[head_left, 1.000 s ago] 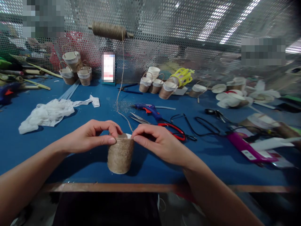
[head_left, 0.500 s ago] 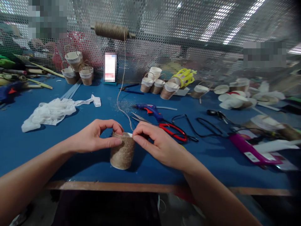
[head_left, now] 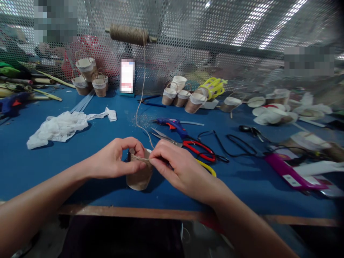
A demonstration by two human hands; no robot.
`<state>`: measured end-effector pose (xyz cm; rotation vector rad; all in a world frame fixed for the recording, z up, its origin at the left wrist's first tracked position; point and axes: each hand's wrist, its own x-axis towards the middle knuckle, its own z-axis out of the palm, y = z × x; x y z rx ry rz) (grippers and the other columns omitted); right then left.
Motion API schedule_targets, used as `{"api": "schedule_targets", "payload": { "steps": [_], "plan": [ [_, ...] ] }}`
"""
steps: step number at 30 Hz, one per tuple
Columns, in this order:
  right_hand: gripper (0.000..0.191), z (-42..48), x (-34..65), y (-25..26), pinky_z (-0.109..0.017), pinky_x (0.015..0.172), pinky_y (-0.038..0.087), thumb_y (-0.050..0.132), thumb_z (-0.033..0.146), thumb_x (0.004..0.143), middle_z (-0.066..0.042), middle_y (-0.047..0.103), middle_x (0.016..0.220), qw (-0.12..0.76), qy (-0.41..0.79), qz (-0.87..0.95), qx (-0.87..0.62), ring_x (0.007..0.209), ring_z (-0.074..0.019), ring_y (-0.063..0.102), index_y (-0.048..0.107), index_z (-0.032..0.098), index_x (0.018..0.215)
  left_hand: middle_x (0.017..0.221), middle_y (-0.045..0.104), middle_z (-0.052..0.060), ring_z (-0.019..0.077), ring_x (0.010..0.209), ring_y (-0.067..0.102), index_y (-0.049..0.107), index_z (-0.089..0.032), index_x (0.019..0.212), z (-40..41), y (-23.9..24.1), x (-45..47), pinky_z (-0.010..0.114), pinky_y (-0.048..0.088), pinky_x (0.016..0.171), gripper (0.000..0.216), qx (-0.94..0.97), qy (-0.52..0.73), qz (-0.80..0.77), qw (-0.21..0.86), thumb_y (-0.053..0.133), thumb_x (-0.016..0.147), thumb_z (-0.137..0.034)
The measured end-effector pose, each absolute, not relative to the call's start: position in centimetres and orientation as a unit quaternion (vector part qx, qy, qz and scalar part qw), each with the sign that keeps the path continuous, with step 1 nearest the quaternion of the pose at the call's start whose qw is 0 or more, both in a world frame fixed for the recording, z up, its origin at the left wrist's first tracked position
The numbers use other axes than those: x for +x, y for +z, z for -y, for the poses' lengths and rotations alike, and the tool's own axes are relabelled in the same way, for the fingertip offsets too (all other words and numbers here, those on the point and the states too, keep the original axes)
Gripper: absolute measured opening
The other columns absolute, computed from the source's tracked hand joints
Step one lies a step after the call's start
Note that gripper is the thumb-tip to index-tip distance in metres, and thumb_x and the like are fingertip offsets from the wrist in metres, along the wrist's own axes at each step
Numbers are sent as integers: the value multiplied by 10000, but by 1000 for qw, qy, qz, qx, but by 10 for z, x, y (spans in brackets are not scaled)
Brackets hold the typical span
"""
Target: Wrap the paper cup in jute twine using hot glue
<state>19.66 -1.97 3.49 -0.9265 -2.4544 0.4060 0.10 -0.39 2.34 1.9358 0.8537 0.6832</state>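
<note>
A paper cup (head_left: 139,179) wrapped in brown burlap stands near the table's front edge, its white inside showing at the rim. My left hand (head_left: 120,159) grips the cup's rim, fingers inside and thumb on the outer wall. At the rim's right side, my right hand (head_left: 172,161) pinches jute twine (head_left: 144,130) between thumb and fingertips. That strand runs up from the right hand to a twine roll (head_left: 128,34) mounted on the mesh. Just behind the right hand lie red-handled scissors (head_left: 197,148) and a blue glue gun (head_left: 172,124).
White lace fabric (head_left: 60,127) is heaped at the left. Small burlap baskets stand at the back, including a stacked group (head_left: 87,68). A phone (head_left: 127,76) is propped against the mesh. Yellow handles (head_left: 208,167) show beside my right hand; a purple power strip (head_left: 290,173) lies at the right.
My left hand has shifted slightly right along the cup's rim. The right hand stays at the rim with the twine. The view has shifted a little.
</note>
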Motion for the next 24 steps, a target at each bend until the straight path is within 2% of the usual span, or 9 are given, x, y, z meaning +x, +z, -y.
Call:
{"api": "schedule_targets", "payload": {
  "steps": [7,15,24],
  "plan": [
    [155,22,194,35,-252,606,413,421,175,888,-36,532,738,229,104,909,-332,680,-129,491,525,166,774,809,595,45,145,771,546,526,-137,679,9,27,6,268,430,722,68,798,285,-347,403,555,734,-165],
    [118,23,198,35,-243,617,439,439,172,871,-30,578,794,276,164,880,-350,706,-118,542,557,173,882,836,607,41,158,842,555,531,-145,692,6,24,3,281,434,765,104,776,302,-339,437,558,771,-207],
    [131,19,198,34,-234,610,415,476,179,864,-9,579,731,280,174,868,-373,664,-105,529,583,158,792,849,589,43,173,905,540,523,-148,700,4,19,2,297,422,796,96,783,318,-334,418,547,784,-187]
  ]
}}
